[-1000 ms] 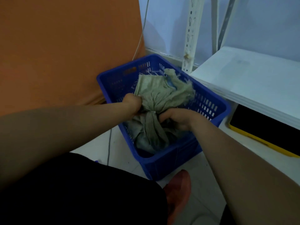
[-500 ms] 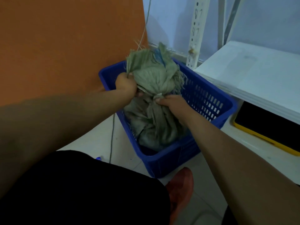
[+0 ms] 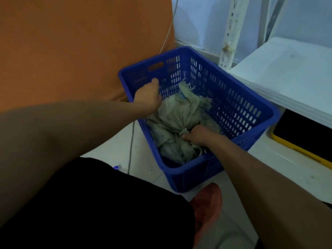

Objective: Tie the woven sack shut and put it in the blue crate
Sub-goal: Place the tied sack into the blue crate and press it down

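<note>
Currently: woven sack (image 3: 176,123) down inside blue crate (image 3: 242,108), frayed mouth toward far wall. Right hand (image 3: 196,135) clamped round bunched neck, fingers curled tight. Left hand (image 3: 148,96) at sack's upper-left edge, just beside crate's left wall, fingers curled under; holding fabric or not, cannot tell. Crate next to orange panel (image 3: 71,51).

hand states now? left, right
Left hand: curled against the woven sack, fingers hidden; cannot tell.
Right hand: closed, gripping the sack's tied neck.
</note>
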The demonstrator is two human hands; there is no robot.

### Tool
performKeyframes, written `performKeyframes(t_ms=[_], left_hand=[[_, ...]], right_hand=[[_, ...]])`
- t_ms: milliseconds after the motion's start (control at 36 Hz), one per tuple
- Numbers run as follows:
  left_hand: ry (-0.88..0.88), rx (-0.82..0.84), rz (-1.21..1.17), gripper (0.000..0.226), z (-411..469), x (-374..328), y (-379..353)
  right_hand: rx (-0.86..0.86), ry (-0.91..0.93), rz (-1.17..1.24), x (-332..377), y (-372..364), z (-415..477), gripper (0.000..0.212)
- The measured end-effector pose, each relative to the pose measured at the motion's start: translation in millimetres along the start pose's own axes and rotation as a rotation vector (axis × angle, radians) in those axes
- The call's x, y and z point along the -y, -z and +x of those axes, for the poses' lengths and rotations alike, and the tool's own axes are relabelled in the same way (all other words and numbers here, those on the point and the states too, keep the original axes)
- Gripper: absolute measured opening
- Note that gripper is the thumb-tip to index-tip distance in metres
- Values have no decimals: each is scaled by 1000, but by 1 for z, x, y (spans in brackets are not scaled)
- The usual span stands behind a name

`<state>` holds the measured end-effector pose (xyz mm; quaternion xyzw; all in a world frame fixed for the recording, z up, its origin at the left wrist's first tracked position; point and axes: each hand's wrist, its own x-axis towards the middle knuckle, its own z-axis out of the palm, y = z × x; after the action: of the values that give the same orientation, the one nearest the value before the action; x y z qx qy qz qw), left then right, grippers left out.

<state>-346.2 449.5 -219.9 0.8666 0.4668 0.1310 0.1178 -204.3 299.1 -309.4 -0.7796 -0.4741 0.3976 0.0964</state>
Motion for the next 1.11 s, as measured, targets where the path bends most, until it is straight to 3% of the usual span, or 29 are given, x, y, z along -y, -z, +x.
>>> performKeyframes(t_ms=[83, 222, 306, 361, 444, 500, 528, 583, 667, 750, 806, 861, 889, 944, 1000, 1111], left_hand=[[-331, 102, 138, 20, -8, 0, -8], [-689, 481, 405, 61, -21, -12, -59], [-643, 623, 622, 58, -23, -14, -87], [-480, 659, 564, 64, -18, -15, -90], [-311, 683, 562, 91, 1, -7, -87], [-246, 682, 516, 105, 7, 0, -84], [-219, 688, 477, 107, 7, 3, -84], [-165, 754, 388, 108, 3, 7, -83], [-124, 845, 401, 132, 1, 17, -82], [-102, 860, 553, 138, 0, 25, -76], [-89, 873, 530, 122, -5, 17, -73], [-140, 889, 507, 103, -8, 6, -72], [-163, 882, 510, 98, -7, 4, -69], [-183, 826, 557, 100, -4, 2, -63], [-195, 727, 637, 107, 3, 6, -60], [-380, 543, 585, 127, 8, 8, -73]], right_hand=[[48, 6, -76, 3, -4, 1, 64], [103, 29, -182, 3, -2, -5, 63], [192, 12, -327, 15, 8, -10, 69], [176, -4, -402, 28, 21, -15, 63], [-254, 119, -373, 44, 37, -11, 32], [-522, 221, -374, 44, 37, -1, 31], [-530, 251, -393, 38, 31, 8, 39], [-315, 199, -391, 17, 16, 25, 55], [69, -68, -189, -22, -3, 43, 71], [199, -146, -74, -27, 1, 45, 74], [-1, -88, -129, -24, 6, 41, 57], [-450, -3, -171, -20, 11, 35, 27], [-690, 66, -188, -15, 13, 34, 23], [-937, 240, -197, -4, 18, 31, 18], [-867, 389, -231, 1, 18, 38, 29], [-466, 333, -422, -16, 13, 47, 59]])
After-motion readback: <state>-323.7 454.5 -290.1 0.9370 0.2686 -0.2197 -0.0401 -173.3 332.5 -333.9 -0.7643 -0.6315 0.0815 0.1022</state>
